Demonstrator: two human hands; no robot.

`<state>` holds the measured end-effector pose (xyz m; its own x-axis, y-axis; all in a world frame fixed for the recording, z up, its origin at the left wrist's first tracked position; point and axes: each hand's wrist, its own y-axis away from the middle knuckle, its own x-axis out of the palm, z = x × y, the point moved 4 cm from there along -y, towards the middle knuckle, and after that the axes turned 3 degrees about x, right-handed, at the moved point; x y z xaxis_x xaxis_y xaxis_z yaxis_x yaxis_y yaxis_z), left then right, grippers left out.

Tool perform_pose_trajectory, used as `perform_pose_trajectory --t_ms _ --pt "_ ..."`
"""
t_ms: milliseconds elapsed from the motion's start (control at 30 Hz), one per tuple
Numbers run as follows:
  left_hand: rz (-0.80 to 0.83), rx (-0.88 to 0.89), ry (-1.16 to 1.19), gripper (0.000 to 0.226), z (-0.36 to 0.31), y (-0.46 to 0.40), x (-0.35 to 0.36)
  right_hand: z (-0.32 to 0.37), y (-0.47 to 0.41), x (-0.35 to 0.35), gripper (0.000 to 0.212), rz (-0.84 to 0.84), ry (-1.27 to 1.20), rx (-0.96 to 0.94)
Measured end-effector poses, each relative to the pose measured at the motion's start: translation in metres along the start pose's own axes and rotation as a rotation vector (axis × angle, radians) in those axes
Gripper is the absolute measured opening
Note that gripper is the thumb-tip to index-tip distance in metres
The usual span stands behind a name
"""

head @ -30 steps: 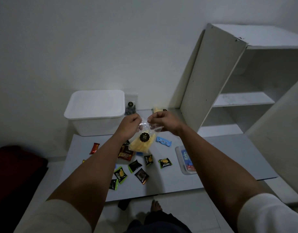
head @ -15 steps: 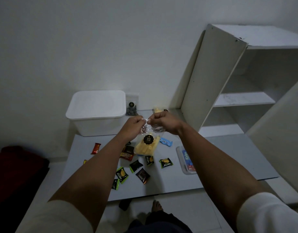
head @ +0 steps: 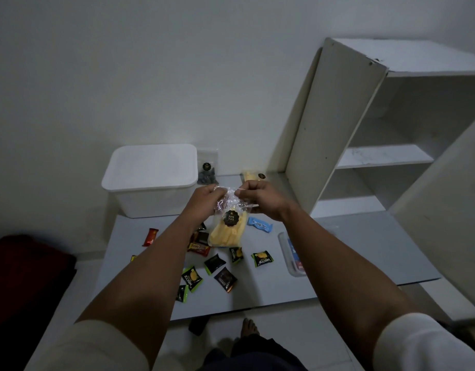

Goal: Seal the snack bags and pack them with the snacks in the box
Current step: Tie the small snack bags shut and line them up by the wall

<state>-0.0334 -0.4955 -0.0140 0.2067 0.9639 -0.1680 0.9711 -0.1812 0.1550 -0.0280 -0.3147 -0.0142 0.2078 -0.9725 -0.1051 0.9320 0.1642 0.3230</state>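
Observation:
Above the table I hold a clear snack bag (head: pixel 227 231) of yellow sticks with a round black label. My left hand (head: pixel 204 199) and my right hand (head: pixel 260 198) both pinch its crumpled top edge, fingers almost touching. A white lidded box (head: pixel 150 178) stands at the table's back left. Against the wall behind it leans a second clear bag (head: pixel 207 170) with dark pieces, and a third bag (head: pixel 253 175) of yellow snack shows behind my right hand. Several small wrapped snacks (head: pixel 217 263) lie scattered on the grey tabletop (head: pixel 338 250).
A blue wrapped bar (head: pixel 260 224) and a clear flat container (head: pixel 292 253) lie to the right. A red wrapper (head: pixel 150 236) lies at the left. A white shelf unit (head: pixel 378 143) stands at the right, a dark red cushion (head: pixel 24 277) on the floor at the left.
My hands have drawn closer together along the bag's top edge, and the bag has swung from tilted to hanging nearly straight down.

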Motion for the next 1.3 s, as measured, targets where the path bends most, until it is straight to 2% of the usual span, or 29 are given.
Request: perform_pose_trajectory --t_ms 433,600,900,1067,1300 --pt "-0.075 -0.006 0.014 0.022 0.003 0.003 -0.002 -0.017 0.007 -0.005 0.015 0.020 -0.130 0.012" --pt "-0.079 0.081 -0.047 0.023 0.002 0.003 0.000 -0.021 0.007 -0.008 0.012 -0.006 -0.220 0.023" --pt "-0.116 0.012 0.052 0.027 0.009 0.003 0.000 -0.021 0.010 -0.010 0.011 -0.084 -0.158 -0.037" --pt "-0.045 0.090 -0.052 0.024 0.000 0.008 0.009 -0.018 0.011 -0.003 0.022 -0.082 -0.028 -0.068" --pt "-0.054 0.059 -0.075 0.024 0.003 0.009 0.005 -0.013 0.010 0.001 0.013 -0.052 0.024 -0.100"
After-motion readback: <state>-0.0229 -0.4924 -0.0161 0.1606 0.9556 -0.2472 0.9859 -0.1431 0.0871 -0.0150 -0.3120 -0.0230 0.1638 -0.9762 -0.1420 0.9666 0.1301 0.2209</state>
